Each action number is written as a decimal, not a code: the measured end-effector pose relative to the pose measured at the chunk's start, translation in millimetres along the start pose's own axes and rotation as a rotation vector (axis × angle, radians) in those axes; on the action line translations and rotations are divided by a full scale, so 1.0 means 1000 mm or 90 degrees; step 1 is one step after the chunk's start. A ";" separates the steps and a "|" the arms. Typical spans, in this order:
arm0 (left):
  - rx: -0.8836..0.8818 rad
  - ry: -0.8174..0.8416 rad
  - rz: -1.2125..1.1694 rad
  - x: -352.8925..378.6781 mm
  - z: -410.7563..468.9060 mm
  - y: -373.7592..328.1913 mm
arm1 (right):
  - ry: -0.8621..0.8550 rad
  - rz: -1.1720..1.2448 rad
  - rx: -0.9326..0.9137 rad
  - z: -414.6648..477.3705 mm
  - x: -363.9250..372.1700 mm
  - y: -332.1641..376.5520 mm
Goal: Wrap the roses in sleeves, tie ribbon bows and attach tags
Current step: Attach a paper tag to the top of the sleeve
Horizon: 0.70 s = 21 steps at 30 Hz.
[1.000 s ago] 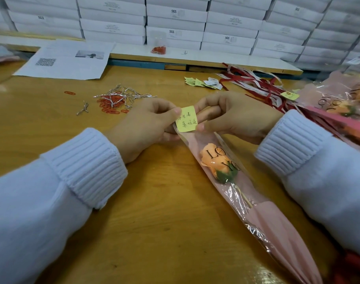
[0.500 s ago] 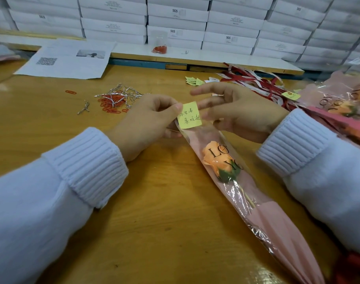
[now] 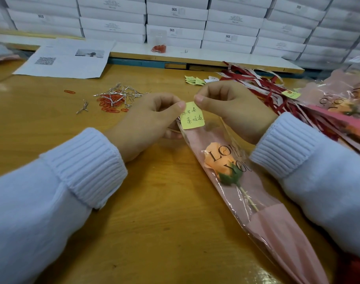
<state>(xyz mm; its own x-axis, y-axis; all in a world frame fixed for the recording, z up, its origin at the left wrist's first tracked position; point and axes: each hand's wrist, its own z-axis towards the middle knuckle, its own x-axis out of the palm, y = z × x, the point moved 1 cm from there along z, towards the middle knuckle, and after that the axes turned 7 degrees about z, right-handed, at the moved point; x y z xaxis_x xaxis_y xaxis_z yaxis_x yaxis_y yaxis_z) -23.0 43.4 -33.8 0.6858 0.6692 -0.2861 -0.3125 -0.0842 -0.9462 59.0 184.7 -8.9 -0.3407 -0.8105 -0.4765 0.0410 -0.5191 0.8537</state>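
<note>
Stacked white boxes (image 3: 176, 21) back the wooden table (image 3: 154, 212). The left hand (image 3: 146, 121) pinches the yellow tag (image 3: 192, 117) at its left corner (handwriting not legible); the right hand (image 3: 232, 107) pinches its top edge. The sleeve (image 3: 277, 232) holding the peach rose (image 3: 215, 156) runs down-right, its lower end cut off.

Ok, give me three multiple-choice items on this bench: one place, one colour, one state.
1. The clips lie: A left of the left hand; B on the sleeve; C on the boxes.
2. The tag is: A red; B yellow; C white.
3. The left hand: A lies flat; B grips ribbon; C pinches the tag.
A: the pile sits beyond that hand, leftward. B: plain yellow paper. C: its thumb presses the tag's edge.
</note>
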 end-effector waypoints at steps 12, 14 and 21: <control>0.002 0.003 -0.028 -0.001 0.001 0.001 | -0.171 -0.049 -0.144 0.002 0.004 -0.009; 0.003 0.009 -0.031 -0.001 0.002 0.002 | -0.177 -0.046 -0.169 0.002 0.004 -0.008; 0.002 0.039 -0.006 -0.002 0.002 0.004 | -0.247 -0.065 -0.187 0.003 0.009 -0.008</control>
<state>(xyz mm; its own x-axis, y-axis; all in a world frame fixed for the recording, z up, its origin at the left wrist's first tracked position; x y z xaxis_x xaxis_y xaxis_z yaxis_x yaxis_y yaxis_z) -26.6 43.1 -36.3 0.7274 0.6239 -0.2858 -0.3078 -0.0756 -0.9484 53.1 181.8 -19.5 -0.6792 -0.6195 -0.3936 0.2325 -0.6903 0.6852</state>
